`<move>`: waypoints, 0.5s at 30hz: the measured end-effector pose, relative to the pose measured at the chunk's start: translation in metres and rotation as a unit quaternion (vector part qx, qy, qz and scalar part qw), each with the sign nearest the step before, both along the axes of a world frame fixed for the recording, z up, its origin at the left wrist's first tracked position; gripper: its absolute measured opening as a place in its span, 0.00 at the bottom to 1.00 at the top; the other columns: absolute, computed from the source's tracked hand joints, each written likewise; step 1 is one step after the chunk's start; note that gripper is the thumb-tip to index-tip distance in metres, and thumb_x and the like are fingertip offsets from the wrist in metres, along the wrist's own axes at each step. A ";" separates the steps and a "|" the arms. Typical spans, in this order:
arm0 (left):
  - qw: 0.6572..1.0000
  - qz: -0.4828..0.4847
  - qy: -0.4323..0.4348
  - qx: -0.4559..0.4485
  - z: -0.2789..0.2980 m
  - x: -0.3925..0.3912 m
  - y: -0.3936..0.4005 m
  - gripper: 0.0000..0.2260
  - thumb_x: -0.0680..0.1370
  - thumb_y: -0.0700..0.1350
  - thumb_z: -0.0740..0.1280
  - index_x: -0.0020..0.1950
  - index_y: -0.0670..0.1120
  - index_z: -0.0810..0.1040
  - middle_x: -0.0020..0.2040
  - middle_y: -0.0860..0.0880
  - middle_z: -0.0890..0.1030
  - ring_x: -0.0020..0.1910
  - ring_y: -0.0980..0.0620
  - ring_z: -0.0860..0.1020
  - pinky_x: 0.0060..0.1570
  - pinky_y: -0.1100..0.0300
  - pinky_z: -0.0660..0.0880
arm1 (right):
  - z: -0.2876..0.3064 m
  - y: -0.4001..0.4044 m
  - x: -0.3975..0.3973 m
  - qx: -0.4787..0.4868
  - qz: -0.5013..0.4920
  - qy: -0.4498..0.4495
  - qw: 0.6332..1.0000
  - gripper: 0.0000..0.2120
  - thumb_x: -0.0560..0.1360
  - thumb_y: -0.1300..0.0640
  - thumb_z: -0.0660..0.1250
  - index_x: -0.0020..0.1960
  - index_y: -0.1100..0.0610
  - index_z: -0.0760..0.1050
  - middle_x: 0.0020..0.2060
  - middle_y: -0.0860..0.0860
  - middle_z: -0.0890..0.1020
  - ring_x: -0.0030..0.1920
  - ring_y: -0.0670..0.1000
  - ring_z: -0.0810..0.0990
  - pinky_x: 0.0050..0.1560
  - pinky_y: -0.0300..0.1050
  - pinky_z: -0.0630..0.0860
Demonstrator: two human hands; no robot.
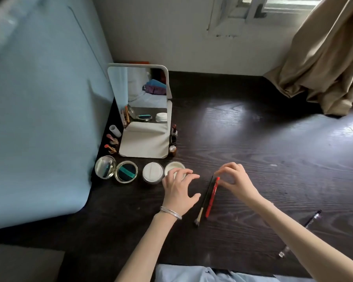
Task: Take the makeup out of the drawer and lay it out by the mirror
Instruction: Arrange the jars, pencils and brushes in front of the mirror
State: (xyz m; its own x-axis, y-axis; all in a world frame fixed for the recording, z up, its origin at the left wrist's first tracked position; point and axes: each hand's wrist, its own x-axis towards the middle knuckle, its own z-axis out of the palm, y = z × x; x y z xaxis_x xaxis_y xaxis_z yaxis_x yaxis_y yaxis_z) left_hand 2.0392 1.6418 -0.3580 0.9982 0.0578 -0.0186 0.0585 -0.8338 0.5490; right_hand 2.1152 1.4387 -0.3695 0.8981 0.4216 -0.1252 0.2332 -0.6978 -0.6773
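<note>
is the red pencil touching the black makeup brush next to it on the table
Touching. The head view shows the red pencil lying alongside the black makeup brush, no table visible between them along their upper halves.

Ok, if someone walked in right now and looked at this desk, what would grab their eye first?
Probably the red pencil, bright against the dark desk, lying beside a thin brush between the two hands; the right hand touches its far end, while the left hand hovers open. Next, the white-framed mirror standing at the back left, with a row of round compacts and jars laid out in front of it.
</note>
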 end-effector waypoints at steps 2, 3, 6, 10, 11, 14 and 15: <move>1.000 -0.003 0.019 -0.009 -0.001 -0.003 -0.016 0.21 0.64 0.51 0.74 0.56 0.56 0.77 0.59 0.56 0.75 0.62 0.52 0.65 0.57 0.53 0.63 | -0.004 -0.010 -0.006 -0.011 0.008 0.010 1.000 0.09 0.66 0.55 0.73 0.47 0.52 0.82 0.47 0.47 0.75 0.50 0.54 0.72 0.53 0.39 0.61; 1.000 -0.003 0.026 -0.011 -0.001 -0.005 -0.022 0.21 0.64 0.51 0.74 0.56 0.56 0.77 0.59 0.56 0.75 0.62 0.52 0.64 0.57 0.53 0.63 | -0.006 -0.014 -0.008 -0.015 0.013 0.015 1.000 0.09 0.66 0.55 0.73 0.47 0.52 0.82 0.47 0.47 0.75 0.50 0.55 0.72 0.53 0.39 0.60; 0.999 -0.003 0.041 -0.008 -0.003 -0.013 -0.035 0.20 0.66 0.52 0.73 0.57 0.56 0.77 0.60 0.56 0.74 0.63 0.51 0.65 0.56 0.56 0.61 | -0.007 -0.022 -0.012 -0.017 0.021 0.027 0.999 0.10 0.67 0.60 0.75 0.47 0.51 0.82 0.48 0.47 0.74 0.51 0.54 0.70 0.56 0.43 0.61; 0.998 0.005 0.056 -0.022 -0.005 -0.024 -0.046 0.20 0.66 0.51 0.73 0.58 0.55 0.77 0.60 0.56 0.74 0.62 0.50 0.65 0.54 0.57 0.61 | -0.007 -0.031 -0.014 -0.012 0.021 0.035 0.999 0.10 0.68 0.62 0.74 0.48 0.53 0.82 0.48 0.47 0.74 0.52 0.52 0.68 0.57 0.44 0.62; 0.998 0.007 0.054 -0.023 -0.005 -0.026 -0.049 0.20 0.66 0.51 0.73 0.57 0.54 0.78 0.60 0.55 0.75 0.62 0.50 0.66 0.54 0.57 0.62 | -0.007 -0.033 -0.014 -0.011 0.021 0.037 0.999 0.10 0.68 0.62 0.74 0.48 0.53 0.82 0.48 0.47 0.74 0.52 0.52 0.68 0.58 0.45 0.63; 0.998 -0.007 0.063 -0.022 -0.004 -0.029 -0.062 0.20 0.67 0.52 0.73 0.58 0.54 0.77 0.60 0.55 0.74 0.62 0.50 0.65 0.54 0.58 0.62 | -0.006 -0.044 -0.015 -0.008 0.017 0.037 0.999 0.10 0.68 0.61 0.74 0.48 0.54 0.82 0.49 0.50 0.76 0.52 0.51 0.67 0.58 0.44 0.63; 0.997 -0.015 0.065 -0.026 -0.004 -0.028 -0.067 0.20 0.68 0.52 0.73 0.59 0.54 0.77 0.60 0.55 0.74 0.62 0.51 0.65 0.55 0.57 0.62 | -0.005 -0.049 -0.016 -0.007 0.014 0.036 0.999 0.09 0.68 0.61 0.74 0.48 0.54 0.82 0.49 0.50 0.76 0.52 0.51 0.67 0.57 0.43 0.63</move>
